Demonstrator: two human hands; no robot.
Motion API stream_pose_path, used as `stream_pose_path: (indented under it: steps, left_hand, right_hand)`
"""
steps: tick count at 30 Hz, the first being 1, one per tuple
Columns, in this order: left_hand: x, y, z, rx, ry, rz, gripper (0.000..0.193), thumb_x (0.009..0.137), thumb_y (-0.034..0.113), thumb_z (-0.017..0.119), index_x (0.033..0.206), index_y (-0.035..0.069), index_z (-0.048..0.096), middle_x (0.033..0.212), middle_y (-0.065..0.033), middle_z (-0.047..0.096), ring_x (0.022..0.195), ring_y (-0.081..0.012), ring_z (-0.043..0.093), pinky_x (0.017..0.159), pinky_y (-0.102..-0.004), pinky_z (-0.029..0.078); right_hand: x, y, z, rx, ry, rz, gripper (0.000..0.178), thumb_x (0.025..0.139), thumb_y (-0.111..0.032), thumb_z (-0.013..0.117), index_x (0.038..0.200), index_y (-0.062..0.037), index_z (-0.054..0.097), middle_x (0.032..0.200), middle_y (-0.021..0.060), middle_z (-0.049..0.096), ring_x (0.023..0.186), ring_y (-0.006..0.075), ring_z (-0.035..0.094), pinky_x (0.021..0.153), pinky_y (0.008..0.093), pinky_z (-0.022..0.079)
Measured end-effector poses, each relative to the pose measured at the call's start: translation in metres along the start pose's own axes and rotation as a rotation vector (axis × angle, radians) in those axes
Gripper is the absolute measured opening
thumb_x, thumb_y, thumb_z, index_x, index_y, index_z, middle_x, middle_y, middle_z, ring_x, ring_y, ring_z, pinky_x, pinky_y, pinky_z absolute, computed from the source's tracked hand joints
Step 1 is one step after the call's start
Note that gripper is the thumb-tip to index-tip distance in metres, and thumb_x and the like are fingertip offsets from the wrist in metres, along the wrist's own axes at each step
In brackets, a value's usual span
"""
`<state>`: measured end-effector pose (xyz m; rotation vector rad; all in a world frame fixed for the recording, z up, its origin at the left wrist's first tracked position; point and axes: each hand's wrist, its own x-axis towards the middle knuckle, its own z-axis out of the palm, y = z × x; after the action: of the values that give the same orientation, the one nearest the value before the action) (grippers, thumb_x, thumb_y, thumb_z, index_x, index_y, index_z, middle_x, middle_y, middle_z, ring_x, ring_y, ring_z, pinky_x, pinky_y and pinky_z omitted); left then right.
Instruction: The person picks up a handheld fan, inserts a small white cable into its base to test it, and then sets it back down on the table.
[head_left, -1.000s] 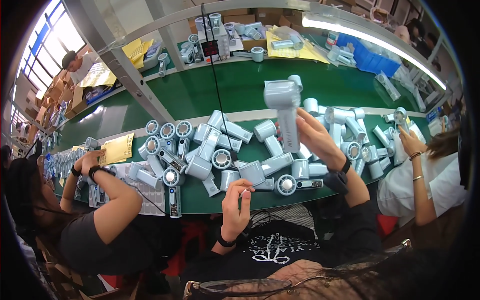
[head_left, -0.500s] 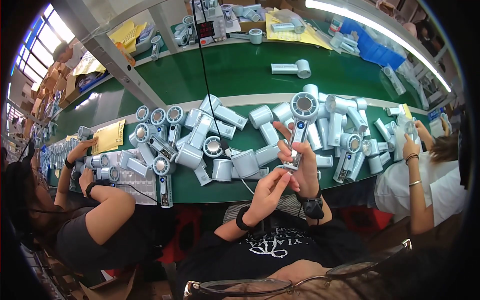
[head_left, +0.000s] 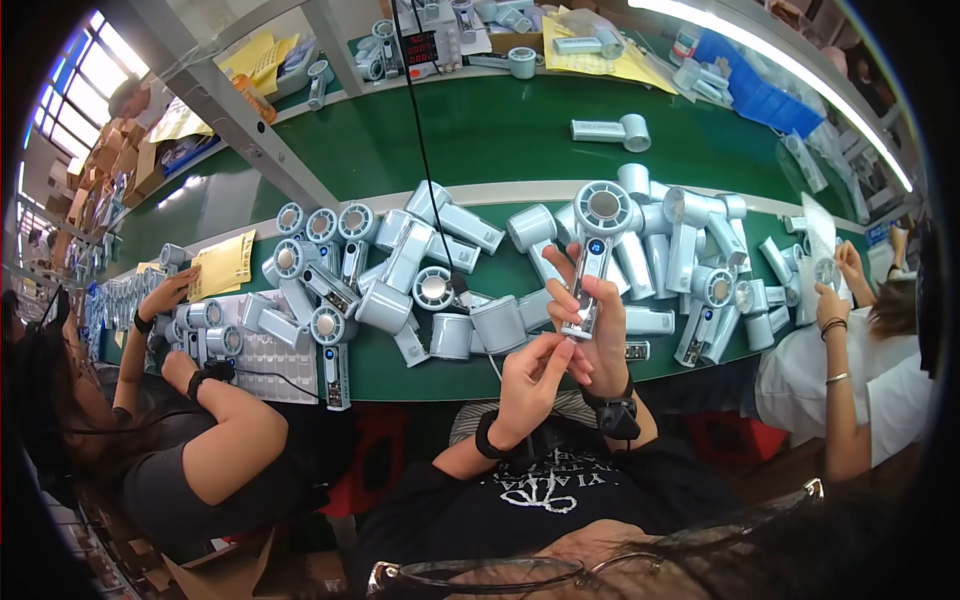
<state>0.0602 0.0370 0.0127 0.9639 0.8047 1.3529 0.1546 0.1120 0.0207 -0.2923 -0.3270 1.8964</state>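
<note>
My right hand (head_left: 606, 335) is wrapped round the handle of a pale blue handheld fan (head_left: 603, 207), holding it upright with its round head at the top. A small lit display shows on the handle. At the handle's lower end, my left hand (head_left: 530, 385) pinches with thumb and forefinger. A thin white cable (head_left: 495, 368) runs up to that hand; its end is hidden by the fingers. Several more handheld fans (head_left: 400, 250) lie heaped on the green table (head_left: 420, 385) beyond and on both sides of my hands.
A black cord (head_left: 421, 130) hangs down over the heap. One fan (head_left: 610, 131) lies on the green surface beyond the rail. At left, a person's hand (head_left: 172, 290) is by yellow paper (head_left: 222, 265) and a white tray (head_left: 275, 372); at right, another person holds a clear bag (head_left: 818, 240).
The fan in my right hand has shifted slightly left, and my left hand stays at its lower end. The person at right has lifted the clear bag. The whole view has shifted a little.
</note>
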Motion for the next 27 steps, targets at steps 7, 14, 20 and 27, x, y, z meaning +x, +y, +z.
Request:
stream_pose_path:
  steps: [7, 14, 20, 27]
  left_hand:
    - [-0.005, 0.000, -0.002, -0.063, 0.045, 0.006, 0.022, 0.098, 0.009, 0.047, 0.091, -0.009, 0.058, 0.074, -0.0105, 0.062, 0.067, -0.0148, 0.062, 0.064, -0.0260, 0.052]
    - [-0.006, 0.004, -0.005, -0.078, 0.042, -0.030, 0.022, 0.098, 0.008, 0.047, 0.090, -0.010, 0.058, 0.071, -0.0106, 0.061, 0.064, -0.0153, 0.062, 0.064, -0.0269, 0.053]
    - [-0.018, 0.018, 0.003, 0.000, 0.003, -0.024, 0.021, 0.097, 0.006, 0.047, 0.090, -0.010, 0.057, 0.072, -0.0107, 0.062, 0.066, -0.0160, 0.063, 0.065, -0.0263, 0.053]
    - [-0.017, 0.013, 0.004, 0.139, -0.062, -0.008, 0.015, 0.095, 0.005, 0.051, 0.091, -0.008, 0.059, 0.091, -0.0124, 0.062, 0.082, -0.0167, 0.062, 0.076, -0.0271, 0.049]
  right_hand:
    - [-0.003, 0.005, 0.005, -0.209, -0.065, -0.167, 0.037, 0.089, -0.029, 0.061, 0.113, -0.0068, 0.043, 0.104, 0.0125, 0.050, 0.060, 0.0062, 0.042, 0.048, 0.0162, 0.037]
    - [-0.006, 0.006, -0.001, -0.298, -0.179, -0.298, 0.037, 0.084, -0.017, 0.067, 0.104, -0.0064, 0.038, 0.101, 0.0173, 0.051, 0.059, 0.0114, 0.052, 0.048, 0.0224, 0.046]
    - [-0.014, 0.000, -0.004, -0.213, -0.347, -0.300, 0.040, 0.081, -0.016, 0.070, 0.102, -0.0083, 0.037, 0.098, 0.0189, 0.051, 0.062, 0.0162, 0.058, 0.051, 0.0247, 0.050]
    - [-0.011, -0.024, -0.006, -0.443, -0.498, -0.249, 0.047, 0.075, -0.023, 0.077, 0.103, -0.0092, 0.041, 0.111, 0.0234, 0.052, 0.094, 0.0272, 0.061, 0.085, 0.0440, 0.051]
